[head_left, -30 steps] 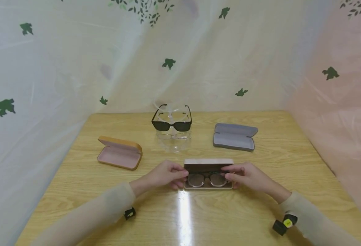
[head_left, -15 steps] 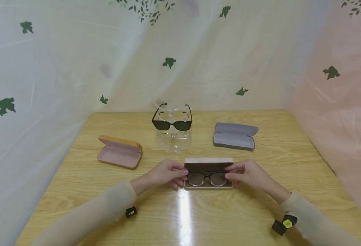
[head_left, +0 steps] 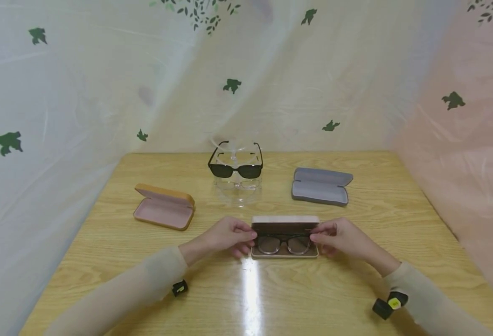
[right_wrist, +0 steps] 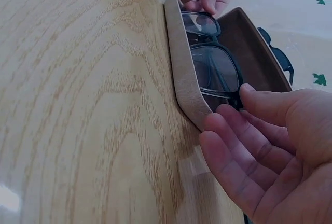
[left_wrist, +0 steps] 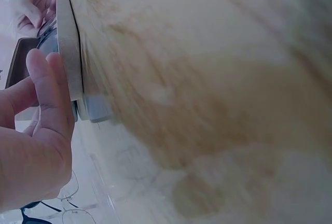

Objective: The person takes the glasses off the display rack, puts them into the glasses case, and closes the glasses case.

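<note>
Left hand (head_left: 229, 237) and right hand (head_left: 339, 239) pinch near glasses (head_left: 283, 241) at both ends, likely for balance. The gaping case (head_left: 284, 256) admits fingers.

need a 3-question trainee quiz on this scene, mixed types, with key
1. Short answer: which hand is nearer the orange eyeglass case?
2. True or false: the sunglasses sit higher on the clear display stand than the wire-framed glasses.
3. Multiple choice: where are the dark-framed eyeglasses?
A. In the orange eyeglass case
B. In the beige eyeglass case
C. On the clear display stand

Key
1. The left hand
2. True
3. B
</note>
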Available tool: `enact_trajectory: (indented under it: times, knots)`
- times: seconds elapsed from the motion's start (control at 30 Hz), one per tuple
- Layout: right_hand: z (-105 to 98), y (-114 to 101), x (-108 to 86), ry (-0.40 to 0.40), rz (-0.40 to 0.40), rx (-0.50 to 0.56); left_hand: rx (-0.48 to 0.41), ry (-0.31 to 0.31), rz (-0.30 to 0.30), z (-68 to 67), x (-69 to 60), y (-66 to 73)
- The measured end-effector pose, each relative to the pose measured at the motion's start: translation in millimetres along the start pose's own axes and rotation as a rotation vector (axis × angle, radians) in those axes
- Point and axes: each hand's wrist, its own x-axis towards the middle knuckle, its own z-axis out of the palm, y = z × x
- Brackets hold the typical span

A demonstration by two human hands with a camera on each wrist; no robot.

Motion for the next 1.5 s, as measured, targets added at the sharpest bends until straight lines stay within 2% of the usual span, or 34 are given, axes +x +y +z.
enact_trajectory:
  times: [0.27,0.5,0.67,0.87,1.0,1.2,1.5]
  knots:
    - [-8.4,2.5,-3.8,-0.024,0.03,0.036,-0.017,0.0,-0.009,-5.8,-2.3,-1.6]
    - [-20.4,4.2,-10.6,-0.065,0.065,0.14,-0.005,-0.015,-0.015,-18.0,-6.5,1.0]
    - [-26.0,2.9,-11.0,-0.095,0.104,0.207,-0.028,-0.037,-0.039,-19.5,-7.4,2.2]
    - [-32.8,6.0,-7.6,-0.213,0.163,0.331,-0.081,-0.123,-0.106,-15.6,-8.6,4.6]
    - [-32.3,5.4,-4.7,-0.261,0.199,0.394,-0.092,-0.176,-0.142,-15.3,-8.9,8.2]
    - [-28.7,0.7,-3.8,-0.257,0.229,0.398,-0.129,-0.186,-0.178,-14.6,-7.0,10.3]
    - [-24.1,-2.0,3.3,-0.239,0.241,0.409,-0.151,-0.162,-0.158,-13.6,-4.6,10.9]
